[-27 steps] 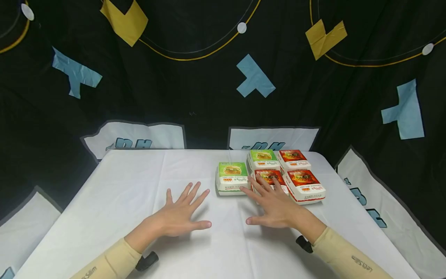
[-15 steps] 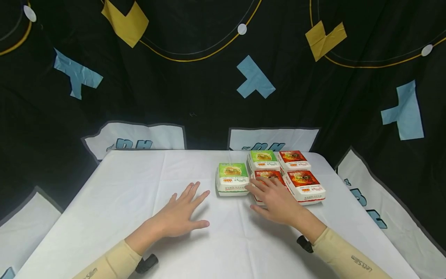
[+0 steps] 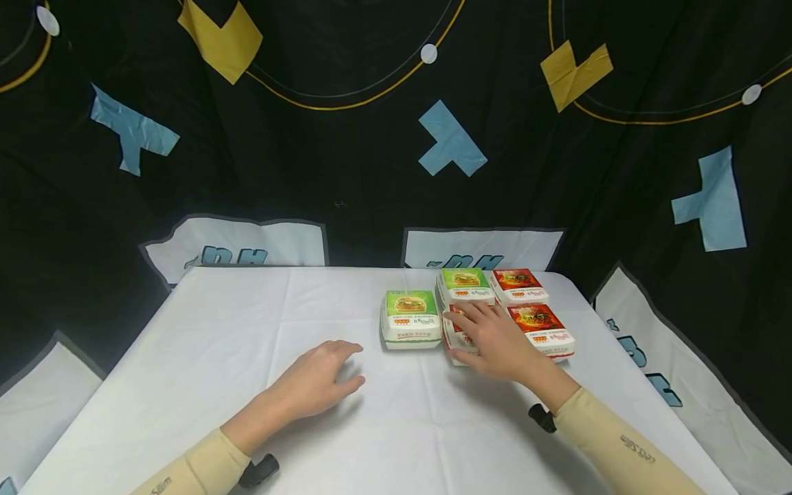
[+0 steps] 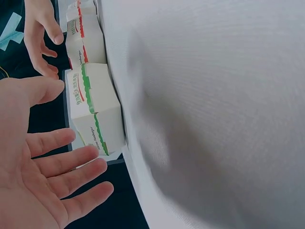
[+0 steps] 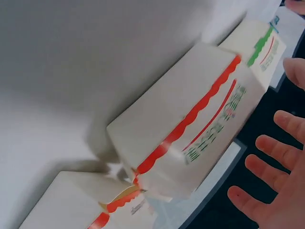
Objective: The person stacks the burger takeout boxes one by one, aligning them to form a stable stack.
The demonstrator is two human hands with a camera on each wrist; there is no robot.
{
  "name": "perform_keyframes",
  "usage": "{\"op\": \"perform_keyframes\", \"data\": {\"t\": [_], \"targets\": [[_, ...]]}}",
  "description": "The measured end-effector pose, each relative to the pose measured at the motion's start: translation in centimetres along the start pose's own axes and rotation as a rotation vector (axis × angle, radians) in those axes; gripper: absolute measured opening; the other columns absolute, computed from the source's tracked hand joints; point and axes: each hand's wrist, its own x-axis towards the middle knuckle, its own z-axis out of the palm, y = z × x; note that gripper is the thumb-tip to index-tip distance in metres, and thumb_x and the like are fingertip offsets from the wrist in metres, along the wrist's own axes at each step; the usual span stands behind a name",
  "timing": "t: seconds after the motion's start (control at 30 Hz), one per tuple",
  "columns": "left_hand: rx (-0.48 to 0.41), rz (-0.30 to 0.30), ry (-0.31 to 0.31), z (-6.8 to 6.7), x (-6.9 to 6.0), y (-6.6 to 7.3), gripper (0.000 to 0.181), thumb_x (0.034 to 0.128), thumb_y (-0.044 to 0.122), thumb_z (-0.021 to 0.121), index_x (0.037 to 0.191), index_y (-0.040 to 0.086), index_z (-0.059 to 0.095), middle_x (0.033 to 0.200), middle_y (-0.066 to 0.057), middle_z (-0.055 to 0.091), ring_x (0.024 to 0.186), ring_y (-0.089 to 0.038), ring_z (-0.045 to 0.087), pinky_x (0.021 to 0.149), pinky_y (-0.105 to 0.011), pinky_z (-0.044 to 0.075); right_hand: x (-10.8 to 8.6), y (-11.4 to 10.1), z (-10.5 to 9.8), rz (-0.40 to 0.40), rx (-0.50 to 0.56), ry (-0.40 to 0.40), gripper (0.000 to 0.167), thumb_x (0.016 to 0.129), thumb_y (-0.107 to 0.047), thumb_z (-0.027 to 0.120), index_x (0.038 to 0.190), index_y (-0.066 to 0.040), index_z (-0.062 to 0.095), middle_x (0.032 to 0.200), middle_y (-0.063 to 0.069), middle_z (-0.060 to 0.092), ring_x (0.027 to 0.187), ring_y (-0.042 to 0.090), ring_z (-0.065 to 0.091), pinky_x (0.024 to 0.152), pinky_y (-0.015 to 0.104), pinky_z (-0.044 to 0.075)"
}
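Observation:
My left hand [image 3: 312,381] hovers above the white tablecloth, its fingers spread loosely around nothing. Ahead of it stands a hamburger box with a green top [image 3: 411,320]; the left wrist view shows a gap between the fingers and this green box [image 4: 97,90]. Over a red-topped hamburger box [image 3: 456,338] I hold my right hand [image 3: 498,347], fingers slightly bent and covering much of the lid. In the right wrist view the fingertips look apart from the red-trimmed box [image 5: 186,114].
Behind the covered box stands another green-topped box [image 3: 465,283]. To the right are two red-topped boxes, one at the back [image 3: 518,283] and one in front [image 3: 541,326]. The white table [image 3: 235,323] ends before a black curtain [image 3: 346,165].
My right hand's fingers have drawn in from a wide spread and settled over the near red-topped box. My left hand's spread fingers have bent and drawn back slightly. The boxes stay put.

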Motion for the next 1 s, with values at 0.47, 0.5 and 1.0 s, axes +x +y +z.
{"op": "perform_keyframes", "data": {"t": [0.47, 0.5, 1.0], "targets": [[-0.018, 0.002, 0.010, 0.3, -0.4, -0.2, 0.047, 0.0898, 0.035, 0.072, 0.130, 0.011, 0.064, 0.128, -0.005, 0.066, 0.122, -0.024, 0.061, 0.103, -0.044, 0.050, 0.0, 1.8, 1.1, 0.101, 0.014, -0.093, 0.082, 0.088, -0.070, 0.059, 0.156, -0.031, 0.038, 0.162, 0.005, 0.035, 0.146, 0.035, 0.032, 0.112, 0.071, 0.027], [-0.019, 0.003, 0.009, 0.3, -0.4, -0.2, 0.047, 0.0899, 0.035, 0.072, 0.130, 0.011, 0.064, 0.128, -0.005, 0.066, 0.122, -0.024, 0.061, 0.103, -0.044, 0.050, 0.0, 1.9, 1.2, 0.105, 0.013, -0.095, 0.083, 0.087, -0.072, 0.057, 0.156, -0.031, 0.037, 0.162, 0.005, 0.034, 0.146, 0.034, 0.031, 0.113, 0.070, 0.027], [-0.040, 0.041, 0.013, -0.2, 1.1, 0.1, 0.048, 0.0904, 0.033, 0.072, 0.133, 0.012, 0.062, 0.129, -0.003, 0.065, 0.121, -0.022, 0.061, 0.104, -0.042, 0.050, -0.1, 2.5, 2.7, 0.125, 0.004, -0.134, 0.082, 0.091, -0.073, 0.049, 0.158, -0.030, 0.033, 0.162, 0.005, 0.034, 0.146, 0.035, 0.033, 0.114, 0.070, 0.026]]}}
